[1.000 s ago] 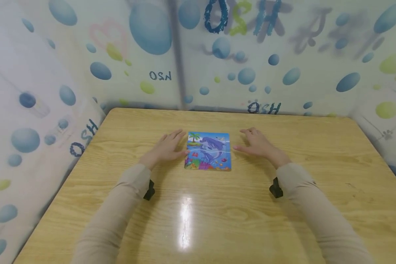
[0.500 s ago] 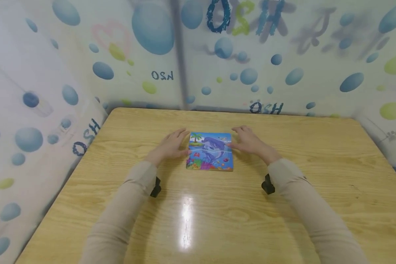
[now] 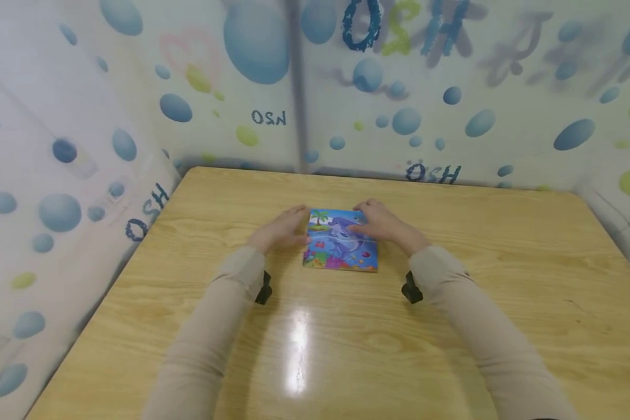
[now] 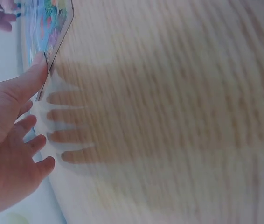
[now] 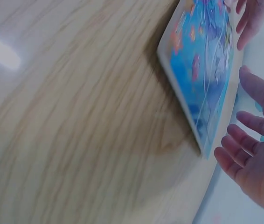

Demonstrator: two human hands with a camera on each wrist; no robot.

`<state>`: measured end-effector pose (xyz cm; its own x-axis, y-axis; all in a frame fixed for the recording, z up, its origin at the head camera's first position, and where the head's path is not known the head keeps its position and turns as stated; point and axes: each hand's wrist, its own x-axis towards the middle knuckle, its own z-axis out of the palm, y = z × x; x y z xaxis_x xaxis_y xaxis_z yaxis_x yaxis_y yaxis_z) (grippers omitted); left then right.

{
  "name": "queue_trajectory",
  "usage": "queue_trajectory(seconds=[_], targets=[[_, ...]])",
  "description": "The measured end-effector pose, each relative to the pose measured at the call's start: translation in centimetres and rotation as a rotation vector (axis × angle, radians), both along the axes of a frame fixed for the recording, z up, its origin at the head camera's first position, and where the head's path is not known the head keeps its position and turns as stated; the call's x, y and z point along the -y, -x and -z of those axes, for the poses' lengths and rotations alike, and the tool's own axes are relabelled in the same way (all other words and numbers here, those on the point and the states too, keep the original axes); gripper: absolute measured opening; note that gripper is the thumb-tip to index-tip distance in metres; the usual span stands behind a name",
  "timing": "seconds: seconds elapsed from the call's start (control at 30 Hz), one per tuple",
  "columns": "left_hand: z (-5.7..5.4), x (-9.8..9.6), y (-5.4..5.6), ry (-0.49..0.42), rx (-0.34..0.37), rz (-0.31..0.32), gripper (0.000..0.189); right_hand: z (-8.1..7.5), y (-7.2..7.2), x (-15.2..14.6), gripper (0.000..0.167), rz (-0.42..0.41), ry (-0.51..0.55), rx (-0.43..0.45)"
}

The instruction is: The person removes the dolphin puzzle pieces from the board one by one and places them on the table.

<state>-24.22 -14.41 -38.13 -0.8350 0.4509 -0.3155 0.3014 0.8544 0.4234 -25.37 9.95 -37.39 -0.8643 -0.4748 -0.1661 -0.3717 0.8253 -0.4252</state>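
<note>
In the head view we see the dolphin board (image 3: 340,254) on the table (image 3: 367,332) between the left hand (image 3: 282,230) and right hand (image 3: 385,224), both loosely spread, gripping nothing. In the left wrist view the thumb (image 4: 31,78) laps its edge, so we think a one-sided push could skid it; in the right wrist view the fingers (image 5: 243,138) look clear, so uneven contact might tilt it.

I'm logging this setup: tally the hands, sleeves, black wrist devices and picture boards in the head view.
Left hand and right hand: 2
Left sleeve and right sleeve: 2
Left wrist device and right wrist device: 2
Picture board: 1
Total: 7
</note>
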Motion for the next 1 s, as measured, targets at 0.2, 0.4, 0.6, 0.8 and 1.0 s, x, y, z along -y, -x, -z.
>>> queue_trajectory(seconds=[0.2, 0.4, 0.6, 0.8, 1.0], targets=[[-0.2, -0.5, 0.0, 0.035, 0.032, -0.033, 0.077, 0.3, 0.5, 1.7, 0.060, -0.025, 0.011, 0.007], [-0.5, -0.9, 0.4, 0.083, 0.073, -0.029, 0.078, 0.5, 0.9, 3.1, 0.060, -0.029, 0.000, 0.036], [-0.7, -1.1, 0.6, 0.106, 0.103, -0.009, 0.079, 0.6, 1.1, 4.2, 0.060, -0.029, -0.014, 0.058], [-1.0, -0.9, 0.7, 0.079, 0.131, -0.022, 0.080, 0.5, 1.3, 5.2, 0.059, -0.024, 0.001, 0.071], [-1.0, -0.9, 0.9, 0.099, 0.140, -0.033, 0.080, 0.8, 1.5, 6.1, 0.061, -0.011, -0.016, 0.073]])
